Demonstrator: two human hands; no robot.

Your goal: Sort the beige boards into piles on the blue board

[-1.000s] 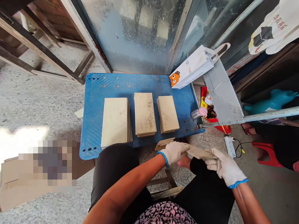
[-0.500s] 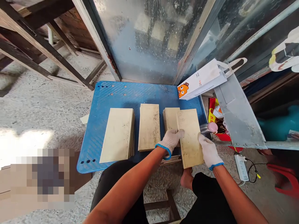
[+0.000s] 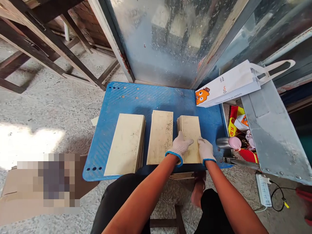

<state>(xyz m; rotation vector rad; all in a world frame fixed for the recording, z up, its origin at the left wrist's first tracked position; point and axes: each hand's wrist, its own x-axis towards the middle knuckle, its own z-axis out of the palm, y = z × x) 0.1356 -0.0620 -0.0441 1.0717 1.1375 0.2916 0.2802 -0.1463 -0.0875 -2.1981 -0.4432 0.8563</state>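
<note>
Three stacks of thin cream rectangular boards lie side by side on a blue plastic surface. My left hand (image 3: 181,145), in a white knit glove with a blue cuff, grips the left edge of the top board (image 3: 190,128) on the right stack, thumb on its face. At the opposite edge, my gloved right hand (image 3: 206,149) holds the same board, thumb over the rim. That board lies flat, roughly lined up with its stack. The middle stack (image 3: 159,138) has dark specks on its top board, and the left stack (image 3: 124,143) sits farther left.
A white paper bag (image 3: 226,84) lies at the back right of the blue tabletop (image 3: 156,96). A metal cup with a pink lid (image 3: 229,143) is beside the right edge, near a grey metal panel (image 3: 273,126). A power strip (image 3: 263,191) rests on the floor. Glass panels (image 3: 170,42) stand behind.
Both hands have moved the board left from beside the right stack and set it on top. The view has shifted slightly.
</note>
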